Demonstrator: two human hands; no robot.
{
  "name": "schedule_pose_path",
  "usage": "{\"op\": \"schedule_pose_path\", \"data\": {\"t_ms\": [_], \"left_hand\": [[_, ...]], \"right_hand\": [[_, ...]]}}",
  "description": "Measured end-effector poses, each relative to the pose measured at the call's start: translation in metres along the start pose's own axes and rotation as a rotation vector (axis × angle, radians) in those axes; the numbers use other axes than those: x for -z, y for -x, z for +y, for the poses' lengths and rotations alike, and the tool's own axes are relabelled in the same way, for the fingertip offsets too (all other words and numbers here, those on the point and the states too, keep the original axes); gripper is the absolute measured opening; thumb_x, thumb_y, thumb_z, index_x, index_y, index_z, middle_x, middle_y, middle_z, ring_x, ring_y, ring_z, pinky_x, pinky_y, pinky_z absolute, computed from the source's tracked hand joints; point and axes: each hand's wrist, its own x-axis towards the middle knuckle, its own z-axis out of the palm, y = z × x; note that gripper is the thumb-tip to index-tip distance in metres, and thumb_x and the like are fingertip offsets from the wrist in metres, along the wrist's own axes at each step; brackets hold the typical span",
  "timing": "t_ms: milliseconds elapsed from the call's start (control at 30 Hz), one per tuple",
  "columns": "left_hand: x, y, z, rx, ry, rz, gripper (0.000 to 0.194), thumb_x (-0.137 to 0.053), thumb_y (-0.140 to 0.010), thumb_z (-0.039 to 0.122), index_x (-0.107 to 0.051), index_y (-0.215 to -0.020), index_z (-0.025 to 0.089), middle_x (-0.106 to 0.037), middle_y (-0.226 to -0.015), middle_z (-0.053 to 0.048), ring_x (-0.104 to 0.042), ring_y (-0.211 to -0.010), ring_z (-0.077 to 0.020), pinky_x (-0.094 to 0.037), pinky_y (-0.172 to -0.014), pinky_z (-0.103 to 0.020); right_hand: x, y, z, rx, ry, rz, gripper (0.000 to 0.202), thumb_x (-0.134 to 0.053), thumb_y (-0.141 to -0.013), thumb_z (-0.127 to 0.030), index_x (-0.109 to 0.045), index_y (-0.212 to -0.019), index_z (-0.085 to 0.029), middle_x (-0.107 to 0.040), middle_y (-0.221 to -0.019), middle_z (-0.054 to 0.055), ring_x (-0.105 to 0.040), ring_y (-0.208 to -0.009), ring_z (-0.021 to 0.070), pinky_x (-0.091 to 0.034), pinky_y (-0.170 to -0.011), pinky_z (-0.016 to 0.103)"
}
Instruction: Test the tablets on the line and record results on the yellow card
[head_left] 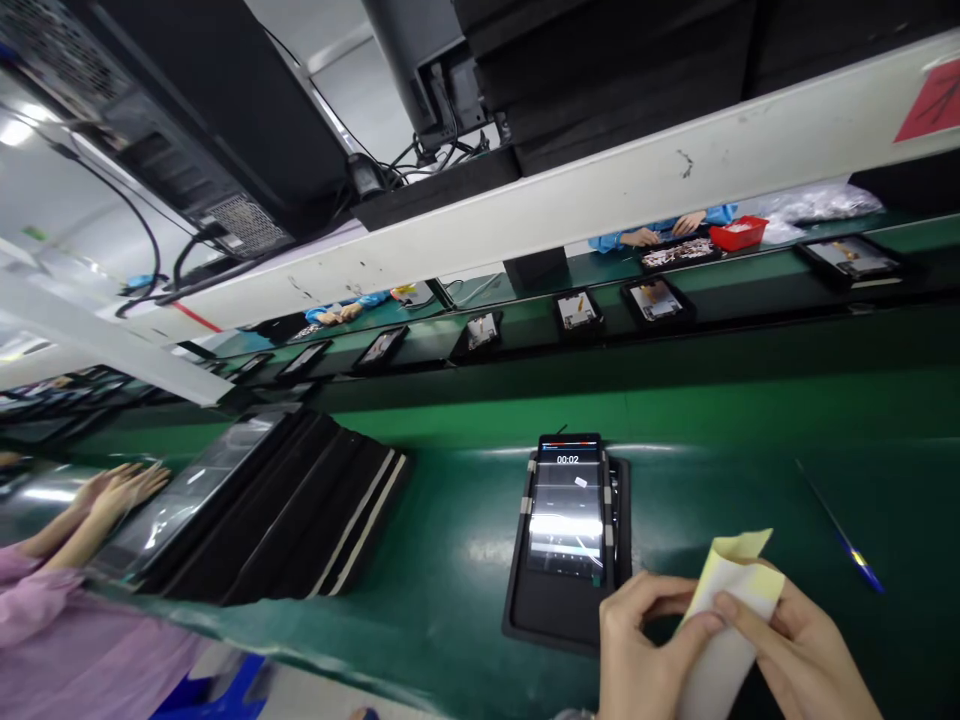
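Hands: left hand [637,640] and right hand [795,650] meet at the lower right, both pinched on one pale yellow sheet [731,600], thumbs on top, fingers under.
Sheet: held up off the belt, its upper corner folded over; a two-handed pinch at the near edge keeps so limp a piece taut and flat, by my reading.
Phone: a smartphone [568,505] lies face up, screen lit with a timer reading, just beyond the left hand and not touched.
Tray: the phone sits in a black foam tray [551,615] that holds it square and off the belt surface.
Belt: green conveyor belt [420,560] carries the tray; a thin blue-tipped tool [844,530] lies on it to the right, apart from both hands.
Stack: black trays [300,520] lean fanned out at the left, near a neighbour's hands [120,485] in a pink sleeve.
Far line: further trays with parts [577,312] stand spaced along the back lane, where other workers' hands [664,232] rest.
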Motion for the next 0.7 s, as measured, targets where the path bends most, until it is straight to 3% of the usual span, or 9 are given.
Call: {"op": "schedule_pose_path", "data": {"t_ms": [100,233,433,500,600,667,700], "left_hand": [[0.0,0.003,0.001,0.112,0.105,0.028,0.029,-0.091,-0.071,0.044,-0.082,-0.083,0.018,-0.075,-0.084,-0.008,-0.073,-0.079,-0.0226,-0.059,-0.075,-0.026],[0.008,0.0,0.0,0.25,0.226,-0.054,0.035,-0.092,-0.069,0.049,-0.082,-0.08,0.017,-0.076,-0.078,-0.008,-0.069,-0.07,-0.0178,-0.053,-0.066,-0.023],[0.019,-0.007,-0.001,0.204,0.261,-0.151,0.031,-0.089,-0.075,0.044,-0.078,-0.075,0.015,-0.069,-0.077,-0.005,-0.061,-0.073,-0.0132,-0.046,-0.068,-0.021],[0.028,-0.01,0.002,0.16,0.197,-0.1,0.032,-0.084,-0.08,0.046,-0.077,-0.078,0.015,-0.068,-0.08,-0.005,-0.061,-0.078,-0.0148,-0.046,-0.073,-0.022],[0.054,-0.015,0.004,0.086,0.067,0.097,0.035,-0.077,-0.085,0.051,-0.073,-0.083,0.017,-0.068,-0.085,-0.005,-0.063,-0.086,-0.0183,-0.048,-0.08,-0.024],[0.08,-0.021,0.001,0.047,-0.034,0.238,0.04,-0.071,-0.087,0.057,-0.071,-0.084,0.018,-0.068,-0.085,-0.004,-0.063,-0.087,-0.0198,-0.049,-0.081,-0.026],[0.094,-0.024,-0.002,0.031,-0.086,0.288,0.043,-0.068,-0.089,0.06,-0.07,-0.085,0.018,-0.069,-0.086,-0.004,-0.064,-0.088,-0.0209,-0.049,-0.083,-0.027]], "right_hand": [[0.003,0.002,0.001,0.02,0.038,0.012,0.054,-0.101,-0.077,-0.048,-0.073,-0.113,-0.019,-0.07,-0.097,0.01,-0.067,-0.094,0.0355,-0.063,-0.078,0.036],[0.008,0.004,0.007,0.025,0.014,-0.081,0.043,-0.092,-0.09,-0.048,-0.07,-0.115,-0.022,-0.07,-0.099,0.008,-0.067,-0.094,0.0323,-0.062,-0.079,0.034],[0.016,0.004,0.006,0.008,0.042,-0.153,0.039,-0.091,-0.092,-0.047,-0.069,-0.115,-0.024,-0.07,-0.102,0.009,-0.067,-0.091,0.0303,-0.061,-0.078,0.031],[0.024,-0.003,-0.002,-0.021,0.067,-0.088,0.05,-0.093,-0.087,-0.049,-0.065,-0.12,-0.024,-0.069,-0.109,0.01,-0.066,-0.098,0.0337,-0.062,-0.08,0.034],[0.051,-0.025,-0.018,-0.049,0.217,0.072,0.081,-0.094,-0.075,-0.059,-0.055,-0.137,-0.025,-0.068,-0.116,0.013,-0.064,-0.104,0.0412,-0.062,-0.081,0.045],[0.074,-0.043,-0.03,0.033,0.523,0.237,0.095,-0.086,-0.069,-0.071,-0.052,-0.143,-0.022,-0.069,-0.108,0.016,-0.064,-0.099,0.0486,-0.06,-0.078,0.058],[0.084,-0.051,-0.035,0.152,0.752,0.351,0.097,-0.078,-0.07,-0.078,-0.054,-0.142,-0.018,-0.069,-0.104,0.019,-0.063,-0.098,0.053,-0.057,-0.078,0.065]]}}
